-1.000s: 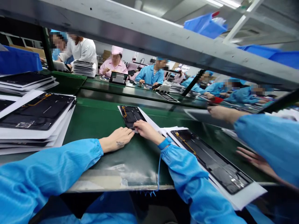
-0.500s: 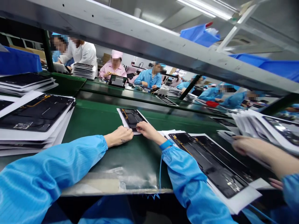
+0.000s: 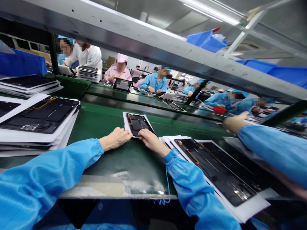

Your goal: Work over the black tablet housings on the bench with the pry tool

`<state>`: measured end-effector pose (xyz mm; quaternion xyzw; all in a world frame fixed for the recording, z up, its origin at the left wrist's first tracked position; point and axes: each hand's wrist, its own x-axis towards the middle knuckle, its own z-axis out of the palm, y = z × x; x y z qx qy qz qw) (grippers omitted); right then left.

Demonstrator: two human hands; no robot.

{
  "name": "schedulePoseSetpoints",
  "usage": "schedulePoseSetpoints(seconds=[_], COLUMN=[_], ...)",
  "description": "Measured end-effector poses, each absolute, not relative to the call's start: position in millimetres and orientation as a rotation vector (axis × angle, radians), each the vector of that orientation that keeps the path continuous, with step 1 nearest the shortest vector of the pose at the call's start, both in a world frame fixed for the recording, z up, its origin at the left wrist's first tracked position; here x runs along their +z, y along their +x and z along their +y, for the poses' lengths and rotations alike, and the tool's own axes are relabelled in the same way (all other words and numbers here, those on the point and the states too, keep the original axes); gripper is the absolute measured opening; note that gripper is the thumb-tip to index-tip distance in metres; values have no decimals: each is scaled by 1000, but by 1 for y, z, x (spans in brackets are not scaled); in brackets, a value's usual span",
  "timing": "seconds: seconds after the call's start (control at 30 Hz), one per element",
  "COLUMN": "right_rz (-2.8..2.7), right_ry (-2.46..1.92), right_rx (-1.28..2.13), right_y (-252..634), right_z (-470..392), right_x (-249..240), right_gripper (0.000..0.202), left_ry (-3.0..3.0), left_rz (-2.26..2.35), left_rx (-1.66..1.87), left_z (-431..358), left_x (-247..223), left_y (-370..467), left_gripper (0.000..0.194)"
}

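In front of me on the green bench lies a black tablet housing [image 3: 136,122] with an orange flex cable along its left side, resting on a white paper sheet [image 3: 126,118]. My left hand [image 3: 116,139] is closed, its fingertips at the sheet's near left corner; what they pinch, if anything, is hidden. My right hand [image 3: 150,141] pinches the near edge of the housing, thumb and fingers close together. A blue wristband [image 3: 171,155] with a coiled cord is round my right wrist.
Stacked housings with paper between them stand on the left [image 3: 45,115] and right [image 3: 213,169]. A co-worker's arm [image 3: 271,147] reaches in from the right. A grey beam [image 3: 144,48] crosses overhead, with blue bins [image 3: 206,41] above it. Other people sit across the bench.
My left hand has shifted slightly left and up, and my right hand stays at the housing's near edge. The co-worker's arm has swung up and forward over the right side.
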<state>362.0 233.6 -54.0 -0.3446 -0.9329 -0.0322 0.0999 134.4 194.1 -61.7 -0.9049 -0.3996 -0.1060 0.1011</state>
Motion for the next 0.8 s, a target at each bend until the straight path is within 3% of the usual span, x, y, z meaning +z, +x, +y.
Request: schedulePoseSetpoints(seconds=[0.03, 0.2, 0.4, 0.53, 0.8], right_rz=[-2743, -2745, -2771, -2733, -2231], right_ry=[-994, -776, -590, -585, -584], right_rx=[-92, 30, 56, 116, 615], right_y=[355, 302, 249, 242, 259], right_z=[221, 122, 49, 49, 46], right_x=[-50, -51, -81, -94, -82], right_gripper=[6, 25, 32, 27, 23], left_ry=[-2649, -2575, -2547, -2691, -2877], left_rz=[-1219, -1319, -1545, -1667, -1657], left_rx=[-293, -192, -198, -262, -790], left_z=[182, 80, -19, -28, -8], left_x=[-54, -30, -43, -60, -78], left_y=[126, 63, 12, -4, 6], left_gripper=[14, 13, 17, 13, 19])
